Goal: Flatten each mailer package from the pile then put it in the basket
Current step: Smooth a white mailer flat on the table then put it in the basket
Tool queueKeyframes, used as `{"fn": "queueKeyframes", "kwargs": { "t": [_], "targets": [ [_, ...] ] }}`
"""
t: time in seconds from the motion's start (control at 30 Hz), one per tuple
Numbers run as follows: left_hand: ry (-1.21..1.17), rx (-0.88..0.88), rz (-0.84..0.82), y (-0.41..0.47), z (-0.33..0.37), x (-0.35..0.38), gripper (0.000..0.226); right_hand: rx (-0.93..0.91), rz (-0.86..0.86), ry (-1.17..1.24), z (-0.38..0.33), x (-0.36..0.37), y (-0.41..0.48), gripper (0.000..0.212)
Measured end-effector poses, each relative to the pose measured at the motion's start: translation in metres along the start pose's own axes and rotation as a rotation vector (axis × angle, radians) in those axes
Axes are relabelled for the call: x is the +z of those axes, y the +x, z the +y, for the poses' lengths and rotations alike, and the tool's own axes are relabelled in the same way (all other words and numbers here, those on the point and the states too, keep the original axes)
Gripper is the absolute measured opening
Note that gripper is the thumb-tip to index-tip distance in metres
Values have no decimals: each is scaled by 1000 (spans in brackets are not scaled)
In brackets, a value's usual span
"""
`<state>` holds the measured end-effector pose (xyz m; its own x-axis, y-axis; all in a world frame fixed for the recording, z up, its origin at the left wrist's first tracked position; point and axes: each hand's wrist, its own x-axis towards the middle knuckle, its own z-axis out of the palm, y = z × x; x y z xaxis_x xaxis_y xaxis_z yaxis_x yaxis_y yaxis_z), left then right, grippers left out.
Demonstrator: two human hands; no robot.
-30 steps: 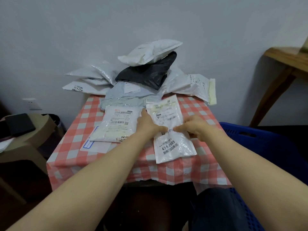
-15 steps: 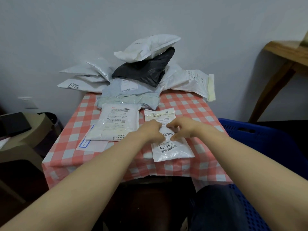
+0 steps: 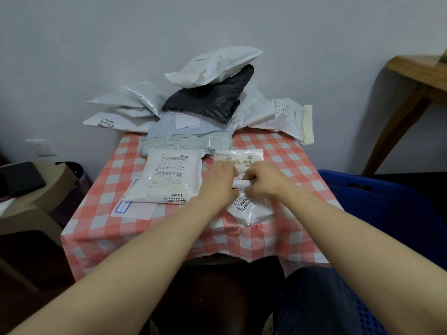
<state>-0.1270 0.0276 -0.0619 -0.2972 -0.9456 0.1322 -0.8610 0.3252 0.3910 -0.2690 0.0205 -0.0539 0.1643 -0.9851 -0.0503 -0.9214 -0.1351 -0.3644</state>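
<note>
Person at the table, catalogued as seen: left forearm and right forearm, both bare along the whole length in view, rounded and smooth in outline. Left hand and right hand, likewise bare, the knuckles plain to see, the nails too small to tell. Clothing, one item: a trouser leg of dark navy cloth, plain and matt, falling in soft folds over the knee; any upper garment lies out of sight.
</note>
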Motion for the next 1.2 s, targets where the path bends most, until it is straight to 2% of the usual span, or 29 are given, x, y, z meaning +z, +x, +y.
{"fn": "queueKeyframes", "kwargs": {
  "t": [0.1, 0.17, 0.3, 0.37, 0.5, 0.53, 0.6, 0.67, 0.73, 0.83, 0.97, 1.1, 1.2],
  "targets": [
    [34, 43, -22, -2, -4, 2, 32, 29, -114, 131, 5, -10, -4, 38],
    [39, 51, -67, -3, -6, 1, 30, 19, -140, 45, 7, -12, -4, 43],
    [33, 69, -105, -2, -5, -2, 37, 12, -48, -87, 6, -4, -4, 29],
    [72, 79, -67, -4, -1, -4, 28, 12, 15, -98, 5, 0, -6, 20],
    [129, 45, -48, -3, 4, -7, 16, 27, -24, 104, 2, -9, -10, 23],
    [144, 45, -46, -2, 5, -8, 15, 6, -61, 94, 2, -12, -11, 25],
    [162, 53, -42, -1, 5, -8, 17, -36, -120, -59, 1, -10, -7, 27],
    [189, 69, -62, -1, 5, -6, 19, -33, -125, -196, 1, -1, -3, 19],
    [212, 78, -118, 0, 3, -6, 9, -9, -86, -228, -1, 2, 0, 9],
    [213, 81, -182, -1, 2, -7, 4, -22, -31, -205, -4, 1, 0, 14],
    [238, 68, -101, -2, 6, -6, 22, 27, 21, -55, -2, 3, -1, 21],
    [243, 37, -58, -1, 6, -6, 21, 168, 109, 444, 3, -3, -8, 29],
    [176, 22, -32, -2, -1, -4, 17, 240, 79, 513, 4, -7, -9, 35]
  ]
}}
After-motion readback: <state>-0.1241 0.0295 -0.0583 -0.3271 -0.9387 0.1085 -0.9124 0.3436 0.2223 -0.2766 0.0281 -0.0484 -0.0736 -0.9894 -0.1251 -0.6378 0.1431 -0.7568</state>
